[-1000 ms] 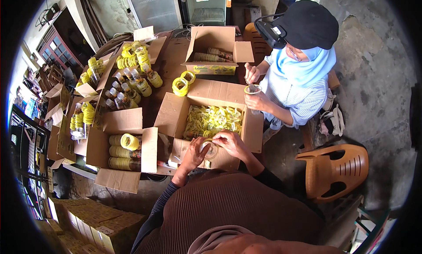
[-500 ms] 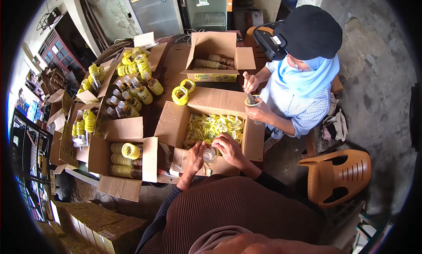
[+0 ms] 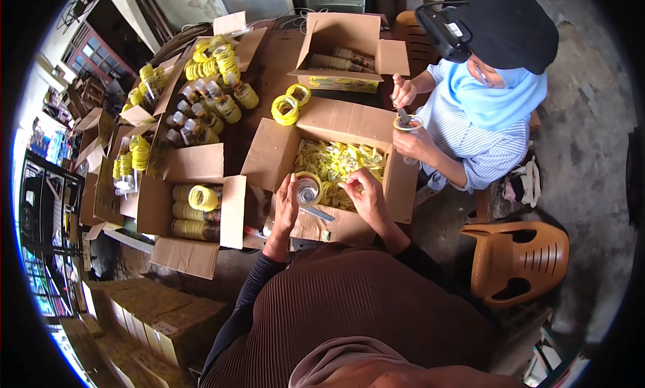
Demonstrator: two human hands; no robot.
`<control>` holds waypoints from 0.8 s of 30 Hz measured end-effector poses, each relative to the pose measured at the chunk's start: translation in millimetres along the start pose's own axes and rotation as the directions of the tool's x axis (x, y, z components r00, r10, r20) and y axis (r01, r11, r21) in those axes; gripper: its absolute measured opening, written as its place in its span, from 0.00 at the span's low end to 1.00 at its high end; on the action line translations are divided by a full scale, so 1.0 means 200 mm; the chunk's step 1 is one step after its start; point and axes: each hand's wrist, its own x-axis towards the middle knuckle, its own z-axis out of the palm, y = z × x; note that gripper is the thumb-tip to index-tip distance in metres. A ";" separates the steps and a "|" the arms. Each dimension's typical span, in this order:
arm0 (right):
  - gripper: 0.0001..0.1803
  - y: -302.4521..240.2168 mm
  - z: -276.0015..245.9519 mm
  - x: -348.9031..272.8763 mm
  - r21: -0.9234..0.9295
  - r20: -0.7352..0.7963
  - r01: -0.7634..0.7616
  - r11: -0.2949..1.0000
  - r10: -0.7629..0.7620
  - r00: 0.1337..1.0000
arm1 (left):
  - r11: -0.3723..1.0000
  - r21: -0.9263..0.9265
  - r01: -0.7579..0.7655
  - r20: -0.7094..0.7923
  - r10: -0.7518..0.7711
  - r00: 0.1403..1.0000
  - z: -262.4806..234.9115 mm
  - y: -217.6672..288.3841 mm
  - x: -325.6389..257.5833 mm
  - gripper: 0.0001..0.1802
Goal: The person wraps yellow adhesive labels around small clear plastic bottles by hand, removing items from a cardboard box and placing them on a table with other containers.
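Observation:
My left hand (image 3: 286, 205) grips a clear plastic cup (image 3: 309, 190) by its left side, over the near edge of an open cardboard box (image 3: 335, 115). The cup's mouth faces up, and I make out nothing in it but shine. Inside the box lies a heap of small yellow sachets (image 3: 346, 158). To the right of the cup my right hand (image 3: 366, 196) hovers above the near right of the heap, thumb and fingers pinched together; whatever they hold is too small to name. A flat blue-grey strip (image 3: 317, 213) rests on the box's near flap.
Across the right corner a person (image 3: 463, 112) holds a cup and a utensil. A box of stacked cups (image 3: 196, 213) stands at left, another box (image 3: 339, 52) behind. Two yellow rings (image 3: 285, 110) and several yellow-wrapped stacks (image 3: 228, 109) sit on the table. An orange chair (image 3: 527, 260) stands right.
My hands have parted, and the cup has gone up and left with my left hand. My right hand is now away from the cup. The strip on the flap has come into sight.

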 end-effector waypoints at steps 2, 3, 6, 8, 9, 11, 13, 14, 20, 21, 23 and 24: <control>0.09 0.01 -0.01 -0.02 -0.042 0.027 -0.079 0.996 0.080 0.996 | 1.000 0.015 0.015 -0.050 -0.015 0.999 -0.01 -0.07 -0.02 0.25; 0.08 0.04 -0.02 -0.03 -0.136 0.060 -0.051 0.989 0.059 0.996 | 0.999 0.025 0.028 -0.088 -0.026 0.996 -0.02 -0.11 -0.03 0.27; 0.07 0.02 -0.03 -0.03 -0.223 0.066 0.064 0.973 -0.051 0.997 | 0.998 0.056 0.013 -0.073 -0.009 0.997 0.01 0.00 -0.06 0.28; 0.08 -0.04 -0.02 -0.02 -0.211 0.050 0.164 0.964 -0.157 0.986 | 0.999 0.041 0.017 -0.056 -0.014 0.998 0.01 -0.17 -0.07 0.29; 0.08 -0.07 -0.01 -0.02 -0.097 0.083 0.082 0.992 -0.074 0.994 | 0.993 0.103 -0.050 -0.050 0.055 0.997 0.02 -0.24 -0.08 0.30; 0.08 -0.10 -0.02 -0.04 0.044 0.174 -0.131 0.990 0.122 0.977 | 0.999 0.007 0.054 0.118 -0.054 0.991 0.03 -0.08 -0.05 0.32; 0.09 -0.05 0.01 -0.06 0.186 0.249 -0.259 0.948 0.210 0.946 | 0.998 0.058 0.001 0.111 -0.008 0.994 0.07 -0.07 -0.05 0.32; 0.09 -0.05 0.01 -0.06 0.184 0.295 -0.313 0.932 0.251 0.922 | 0.993 0.111 -0.047 0.103 0.035 0.994 0.08 -0.04 -0.05 0.33; 0.08 -0.10 -0.02 -0.06 0.366 0.236 -0.374 0.852 0.303 0.923 | 0.991 -0.124 -0.043 0.346 0.083 0.935 0.05 0.05 -0.03 0.44; 0.07 -0.11 -0.02 -0.06 0.380 0.197 -0.324 0.866 0.266 0.944 | 0.985 -0.116 -0.130 0.311 0.161 0.937 0.05 0.05 -0.03 0.45; 0.07 -0.12 -0.03 -0.06 0.347 0.147 -0.282 0.894 0.245 0.958 | 0.966 -0.080 -0.247 0.298 0.259 0.919 0.02 0.05 -0.01 0.44; 0.07 -0.12 -0.04 -0.06 0.310 0.100 -0.246 0.918 0.226 0.969 | 0.965 -0.079 -0.252 0.298 0.264 0.917 0.01 0.06 -0.01 0.44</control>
